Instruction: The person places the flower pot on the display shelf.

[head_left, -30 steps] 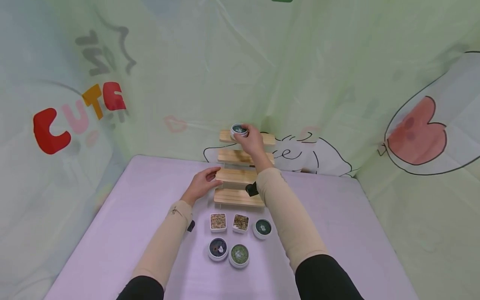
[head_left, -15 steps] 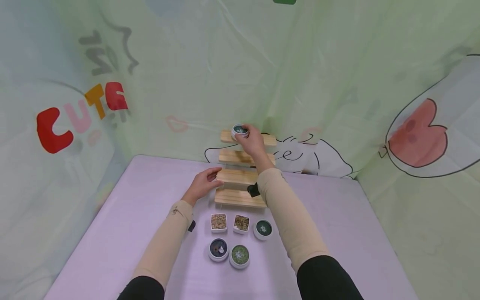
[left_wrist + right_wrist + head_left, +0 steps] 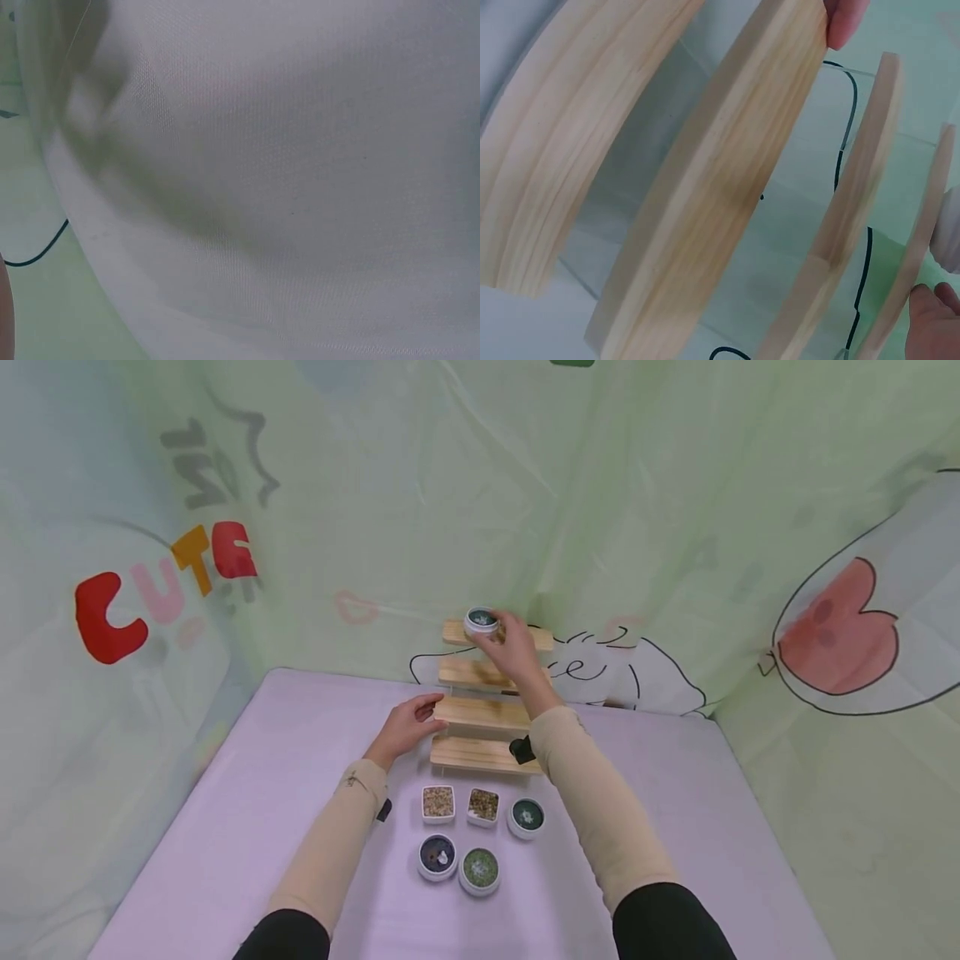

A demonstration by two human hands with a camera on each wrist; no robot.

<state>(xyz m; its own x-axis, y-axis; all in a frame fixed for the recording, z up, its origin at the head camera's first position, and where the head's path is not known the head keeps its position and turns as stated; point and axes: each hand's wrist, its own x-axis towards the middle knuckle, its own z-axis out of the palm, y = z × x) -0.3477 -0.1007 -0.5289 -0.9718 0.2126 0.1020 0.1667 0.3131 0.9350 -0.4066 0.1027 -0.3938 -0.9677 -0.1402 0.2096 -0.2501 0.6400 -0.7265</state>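
Observation:
My right hand (image 3: pixel 516 649) holds a small round white pot (image 3: pixel 478 629) with a dark green top, its thumb and a finger curled at the pot's side. The pot is on or just above the left part of the top board of a four-step wooden rack (image 3: pixel 480 713). In the right wrist view, the pot (image 3: pixel 946 232) shows only partly at the right edge, beside the fingertips (image 3: pixel 922 300). My left hand (image 3: pixel 405 727) grips the left end of the second board from the front, thumb in front and fingers behind. Only skin at the edge appears in the left wrist view.
In front of the rack stand two square white pots with gravel-like tops (image 3: pixel 438 803) (image 3: pixel 483 807), a round dark green one (image 3: pixel 527 817), a round dark one (image 3: pixel 437 857) and a round mossy green one (image 3: pixel 480 871). A printed cloth (image 3: pixel 360 527) hangs behind the lilac table (image 3: pixel 300 793).
My right hand and forearm have shifted slightly to the right, and more of the pot's side shows now. The pot remains at the top board. My left hand stays at the rack.

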